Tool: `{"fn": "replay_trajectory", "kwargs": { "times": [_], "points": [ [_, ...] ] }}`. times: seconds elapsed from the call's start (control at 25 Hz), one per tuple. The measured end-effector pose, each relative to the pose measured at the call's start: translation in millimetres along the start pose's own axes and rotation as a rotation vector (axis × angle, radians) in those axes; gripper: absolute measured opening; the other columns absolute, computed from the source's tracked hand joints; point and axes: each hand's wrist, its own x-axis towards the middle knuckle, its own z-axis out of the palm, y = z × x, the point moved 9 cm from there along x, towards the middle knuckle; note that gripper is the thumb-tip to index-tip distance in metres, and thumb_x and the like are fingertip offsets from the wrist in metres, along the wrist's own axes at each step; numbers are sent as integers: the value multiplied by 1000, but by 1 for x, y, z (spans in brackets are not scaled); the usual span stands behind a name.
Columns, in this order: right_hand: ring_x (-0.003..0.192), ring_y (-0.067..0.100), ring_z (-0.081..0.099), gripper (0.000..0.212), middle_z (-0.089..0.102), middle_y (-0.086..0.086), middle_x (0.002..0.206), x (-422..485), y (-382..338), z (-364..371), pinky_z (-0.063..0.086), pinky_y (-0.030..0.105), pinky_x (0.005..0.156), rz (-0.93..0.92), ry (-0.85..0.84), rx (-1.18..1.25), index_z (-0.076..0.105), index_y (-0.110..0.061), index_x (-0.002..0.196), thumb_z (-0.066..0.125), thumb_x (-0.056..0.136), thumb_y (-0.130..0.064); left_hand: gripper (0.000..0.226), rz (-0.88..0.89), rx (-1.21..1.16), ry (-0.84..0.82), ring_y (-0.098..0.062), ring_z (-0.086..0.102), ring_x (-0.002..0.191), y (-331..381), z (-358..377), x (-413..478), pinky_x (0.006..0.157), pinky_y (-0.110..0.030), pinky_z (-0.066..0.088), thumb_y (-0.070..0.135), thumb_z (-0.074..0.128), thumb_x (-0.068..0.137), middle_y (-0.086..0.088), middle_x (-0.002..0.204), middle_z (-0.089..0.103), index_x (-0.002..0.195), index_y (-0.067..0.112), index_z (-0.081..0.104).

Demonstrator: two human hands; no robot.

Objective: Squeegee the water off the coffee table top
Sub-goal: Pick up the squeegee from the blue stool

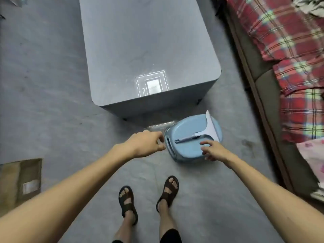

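Note:
A grey coffee table point(140, 41) with rounded corners stretches away from me; a bright reflection lies near its front edge. On a light blue plastic stool point(185, 148) beside the table's near right corner rests a white and grey squeegee point(206, 130), blade to the right, handle pointing left. My right hand point(212, 149) hovers over the stool just below the squeegee handle, fingers spread, holding nothing. My left hand point(147, 142) is at the stool's left edge with its fingers loosely curled; they seem empty and touch or nearly touch the rim.
A sofa with a red plaid blanket point(284, 50) runs along the right. A cardboard box point(19, 183) sits on the grey floor at the lower left. My sandalled feet point(149, 197) stand behind the stool. A patch of clear plastic point(157, 127) lies between table and stool.

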Motion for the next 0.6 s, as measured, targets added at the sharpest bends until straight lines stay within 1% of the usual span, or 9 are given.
{"fn": "replay_trajectory", "kwargs": {
  "times": [0.08,0.12,0.2,0.24,0.32,0.36,0.44,0.52,0.6],
  "points": [
    [54,19,52,14,58,13,86,68,31,23,38,17,39,102,15,145,56,-9,108,50,96,-15,34,-36,-23,-49,-21,61,103,-26,43,56,80,-38,48,54,48,87,4,115,69,113,34,55],
    [54,18,52,14,57,10,80,97,45,35,38,19,40,167,31,246,56,-7,102,50,97,-19,34,-45,-29,-81,-22,61,104,-38,64,74,84,-40,49,53,49,87,4,115,70,113,33,55],
    [54,16,51,19,53,5,73,149,60,57,36,23,46,254,92,460,54,-11,90,54,96,-28,34,-75,-76,-122,-24,61,105,-59,95,99,91,-44,50,52,51,87,4,114,70,114,32,56],
    [51,15,50,22,49,5,70,168,60,64,35,23,45,265,135,559,51,-13,83,55,95,-31,34,-81,-81,-134,-24,61,106,-65,103,105,92,-45,50,52,52,88,4,114,71,115,31,56],
    [42,16,43,30,39,5,62,204,62,75,31,16,37,292,208,687,44,-16,72,56,94,-32,35,-89,-82,-145,-25,60,108,-79,115,118,93,-45,49,50,52,88,4,114,71,116,29,57],
    [41,17,39,31,36,5,60,217,64,79,29,14,34,322,233,716,41,-16,71,56,94,-31,35,-88,-85,-151,-26,60,108,-84,118,122,93,-44,49,49,53,89,4,115,71,117,28,57],
    [46,19,37,28,36,7,61,231,71,81,31,18,35,387,260,721,41,-15,72,54,94,-26,36,-88,-84,-161,-26,60,109,-89,116,124,92,-42,49,47,52,91,3,116,70,119,26,56],
    [52,19,41,25,41,7,66,236,72,78,38,23,36,424,250,718,43,-14,73,52,95,-21,35,-73,-81,-147,-25,59,108,-91,106,125,90,-40,49,46,52,91,3,116,70,120,26,56],
    [53,17,46,24,46,6,68,231,70,74,42,21,35,438,218,737,45,-14,74,54,95,-20,32,-64,-106,-119,-23,60,104,-91,95,124,88,-39,49,46,52,91,3,112,71,117,27,57]
  ]
}}
